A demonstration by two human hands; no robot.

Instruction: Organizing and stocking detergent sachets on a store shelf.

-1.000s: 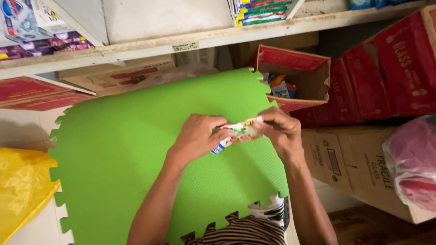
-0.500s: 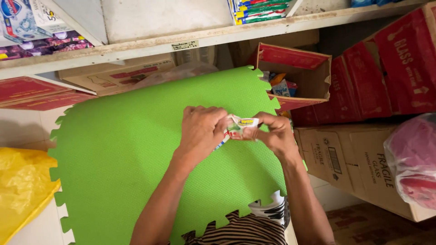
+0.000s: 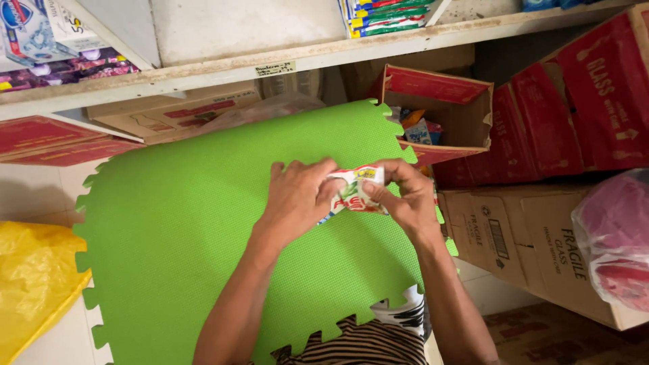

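— Both your hands pinch one small crinkled white, green and red plastic sachet (image 3: 353, 192): your left hand (image 3: 297, 201) closes its fingers on the left edge, your right hand (image 3: 404, 197) grips the right edge with thumb and fingertips.

— Where does it sit?

— You hold it just above the bright green foam puzzle mat (image 3: 203, 230), near the mat's right side. An open red cardboard box (image 3: 439, 111) stands just beyond, and a yellow plastic bag (image 3: 34, 284) lies at your far left.

We count two hands (image 3: 297, 199) (image 3: 405, 199), one small sachet (image 3: 353, 191) and one green foam mat (image 3: 182, 230). We also count one yellow bag (image 3: 34, 277), one pink bag (image 3: 615, 236) and one open red carton (image 3: 466, 115).
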